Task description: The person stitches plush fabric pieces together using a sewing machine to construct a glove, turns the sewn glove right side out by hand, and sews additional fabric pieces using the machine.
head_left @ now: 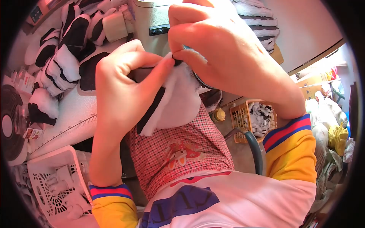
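Note:
A soft white fabric piece with black edging [176,104] hangs in front of my chest, above my lap. My left hand [127,72] pinches its upper edge between thumb and bent forefinger. My right hand [207,41] is closed beside it, thumb and fingers meeting at the same dark corner of the fabric. A bluish glint shows between the right fingers, too small to name. Beneath the right hand runs a thin dark curved edge, partly hidden. Behind both hands stands a cream sewing machine [156,15], largely covered by them.
Stacked black-and-white fabric pieces [62,66] lie on the table at left, near a dark round fan-like object [11,123]. A white basket [78,167] with white pieces stands lower left. An orange basket [235,117] of scraps sits right of my lap. Striped pieces [258,24] lie at back right.

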### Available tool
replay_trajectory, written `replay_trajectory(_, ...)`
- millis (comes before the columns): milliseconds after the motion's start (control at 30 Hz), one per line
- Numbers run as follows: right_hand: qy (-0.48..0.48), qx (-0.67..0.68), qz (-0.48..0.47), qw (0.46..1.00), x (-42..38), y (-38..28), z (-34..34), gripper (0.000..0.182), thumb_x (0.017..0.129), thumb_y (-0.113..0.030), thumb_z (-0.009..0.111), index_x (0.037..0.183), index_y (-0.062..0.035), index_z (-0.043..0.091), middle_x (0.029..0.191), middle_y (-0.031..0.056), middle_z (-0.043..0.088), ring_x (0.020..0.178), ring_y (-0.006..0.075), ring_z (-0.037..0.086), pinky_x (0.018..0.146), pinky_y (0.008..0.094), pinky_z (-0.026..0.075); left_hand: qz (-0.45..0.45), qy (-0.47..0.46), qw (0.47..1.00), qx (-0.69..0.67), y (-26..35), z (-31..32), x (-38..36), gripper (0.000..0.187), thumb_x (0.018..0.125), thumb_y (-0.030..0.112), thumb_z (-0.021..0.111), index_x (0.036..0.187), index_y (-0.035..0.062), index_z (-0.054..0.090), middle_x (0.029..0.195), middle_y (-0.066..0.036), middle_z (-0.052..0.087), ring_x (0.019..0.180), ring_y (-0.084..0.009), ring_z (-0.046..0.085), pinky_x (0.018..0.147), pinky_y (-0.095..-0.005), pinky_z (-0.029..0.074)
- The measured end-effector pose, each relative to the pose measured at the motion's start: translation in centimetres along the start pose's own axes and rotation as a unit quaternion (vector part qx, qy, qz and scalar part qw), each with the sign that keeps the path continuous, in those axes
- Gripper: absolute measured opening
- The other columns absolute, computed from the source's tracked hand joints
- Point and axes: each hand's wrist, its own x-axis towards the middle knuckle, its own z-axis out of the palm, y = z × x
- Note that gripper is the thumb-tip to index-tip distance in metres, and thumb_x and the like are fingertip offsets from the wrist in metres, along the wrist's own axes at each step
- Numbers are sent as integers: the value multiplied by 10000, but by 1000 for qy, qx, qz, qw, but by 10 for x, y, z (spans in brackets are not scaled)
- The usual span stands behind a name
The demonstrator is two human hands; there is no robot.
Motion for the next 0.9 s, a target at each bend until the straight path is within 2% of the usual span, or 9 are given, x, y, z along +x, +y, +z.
replay_trajectory(200, 57, -47, -29, 997, -3, -5, -8, 166, 661, -31, 719, 769, -53, 595, 833, 68, 524, 856, 277, 525, 753, 381, 433, -7, 17, 1000, -22, -7, 0, 4, 99, 771, 41, 719, 736, -39, 671, 618, -9, 509, 590, -70, 468, 542, -236, 353)
replay_trajectory(267, -10, 37, -37, 999, -8, -2, -6, 165, 647, -52, 736, 747, -61, 605, 832, 55, 520, 864, 259, 523, 770, 363, 430, -11, 27, 999, -42, -9, 1, 4, 91, 780, 33, 710, 741, -40, 673, 616, -10, 507, 590, -72, 465, 545, -238, 355)
replay_trajectory(300, 5, 36, -50, 998, -9, 0, 1, 68, 646, -46, 648, 695, -5, 624, 851, 106, 580, 915, 299, 545, 732, 384, 471, -11, 26, 999, -43, -8, 2, 4, 91, 780, 33, 710, 741, -40, 673, 616, -10, 507, 590, -72, 465, 545, -238, 355)
replay_trajectory(333, 5, 35, -49, 998, -8, 2, 2, 68, 646, -46, 648, 695, -5, 624, 851, 106, 580, 915, 299, 545, 732, 384, 471, 1, 26, 999, -34, -6, 2, 4, 84, 781, 24, 704, 741, -42, 672, 616, -11, 505, 588, -72, 464, 543, -238, 352)
replay_trajectory(467, 29, -28, -68, 997, -5, 8, 4, 74, 668, -94, 640, 670, -20, 634, 840, 106, 584, 900, 296, 559, 733, 397, 473, 20, 27, 999, -25, -5, 2, 5, 72, 782, 7, 692, 744, -49, 668, 613, -14, 500, 586, -73, 464, 539, -238, 346)
replay_trajectory(567, -36, -98, -59, 993, 0, 9, 7, 77, 670, -96, 642, 680, -20, 650, 825, 108, 591, 867, 302, 576, 699, 407, 482, -4, 0, 1000, -16, -2, -1, 3, 60, 815, -7, 691, 803, -60, 666, 702, 21, 512, 677, -53, 451, 620, -202, 343)
replay_trajectory(667, -39, -50, -38, 997, 2, 7, 5, 87, 669, -102, 641, 679, -16, 648, 816, 112, 594, 837, 304, 590, 661, 418, 486, 17, 26, 999, -33, -9, 1, 5, 86, 785, 8, 699, 752, -61, 661, 615, -10, 493, 584, -72, 453, 535, -236, 339)
replay_trajectory(767, -57, -7, -2, 998, 0, 5, 5, 128, 638, -15, 703, 733, -17, 617, 828, 71, 521, 851, 270, 508, 723, 375, 417, 25, 39, 998, -40, -12, 3, 3, 108, 793, 18, 705, 755, -70, 656, 621, -5, 488, 584, -67, 441, 533, -236, 333)
replay_trajectory(900, 1, 55, -4, 999, 0, 12, 4, 128, 660, 29, 686, 753, -16, 609, 849, 94, 527, 802, 277, 518, 691, 349, 427, -7, 38, 998, -51, -5, 2, 2, 116, 798, 21, 711, 763, -78, 660, 626, 3, 478, 585, -55, 429, 521, -227, 317)
